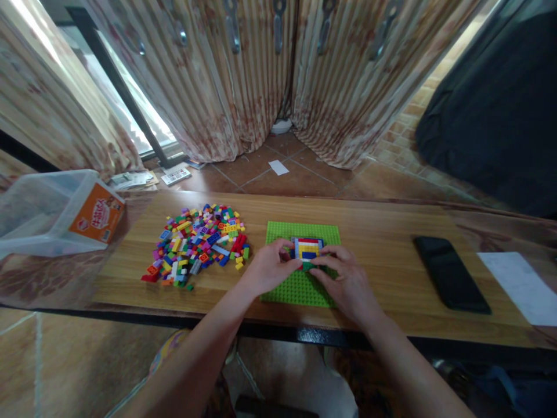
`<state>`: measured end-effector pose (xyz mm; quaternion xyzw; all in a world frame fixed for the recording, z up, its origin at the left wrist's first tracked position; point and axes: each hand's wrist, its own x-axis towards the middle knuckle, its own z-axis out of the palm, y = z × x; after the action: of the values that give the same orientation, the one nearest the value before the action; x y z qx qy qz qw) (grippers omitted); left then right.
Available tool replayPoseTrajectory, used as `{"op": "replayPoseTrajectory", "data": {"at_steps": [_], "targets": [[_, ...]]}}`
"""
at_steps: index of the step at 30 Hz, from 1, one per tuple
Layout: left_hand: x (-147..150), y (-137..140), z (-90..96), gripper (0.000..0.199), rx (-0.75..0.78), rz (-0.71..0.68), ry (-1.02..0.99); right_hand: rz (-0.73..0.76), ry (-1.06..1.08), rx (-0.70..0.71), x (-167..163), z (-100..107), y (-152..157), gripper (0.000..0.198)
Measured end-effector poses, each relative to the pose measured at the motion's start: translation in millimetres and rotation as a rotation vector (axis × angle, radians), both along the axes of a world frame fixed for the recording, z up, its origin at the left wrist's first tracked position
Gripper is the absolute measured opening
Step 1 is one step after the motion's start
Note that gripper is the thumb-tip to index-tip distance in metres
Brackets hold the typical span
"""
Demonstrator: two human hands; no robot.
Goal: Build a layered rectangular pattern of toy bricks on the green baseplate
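Note:
A small build of toy bricks in red, yellow, white, blue and grey sits on the light green studded baseplate. At its left side is my left hand, its fingers closed against the build and the thumb at the front left corner. My right hand reaches in from the right. Its thumb and finger close on a green toy brick at the build's front edge, while other fingers rest by the right side. My fingers hide parts of the build's sides.
Left of the baseplate lies a heap of loose toy bricks on the wooden table. A clear plastic bin stands at the far left. To the right are a black phone and a white sheet of paper.

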<state>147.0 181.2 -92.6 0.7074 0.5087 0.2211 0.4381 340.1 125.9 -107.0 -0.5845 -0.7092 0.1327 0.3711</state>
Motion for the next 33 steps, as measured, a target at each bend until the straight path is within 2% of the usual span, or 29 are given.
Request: {"op": "replayPoseTrajectory", "data": {"at_steps": [8, 14, 21, 33], "targets": [[11.1, -6.5, 8.8, 0.042, 0.015, 0.126, 0.164, 0.003, 0.074, -0.043, -3.7, -1.9, 1.0, 0.011], [13.9, -5.7, 12.0, 0.042, -0.005, 0.151, 0.181, -0.010, 0.172, -0.132, 0.4, 4.0, 3.3, 0.015], [18.3, -4.1, 11.9, 0.041, -0.023, 0.187, 0.203, -0.206, 0.208, -0.203, -0.2, -0.8, 7.2, 0.021], [20.0, -2.0, 12.9, 0.036, -0.016, 0.177, 0.225, -0.213, 0.164, -0.317, 0.0, 7.4, 15.5, 0.024]]}}
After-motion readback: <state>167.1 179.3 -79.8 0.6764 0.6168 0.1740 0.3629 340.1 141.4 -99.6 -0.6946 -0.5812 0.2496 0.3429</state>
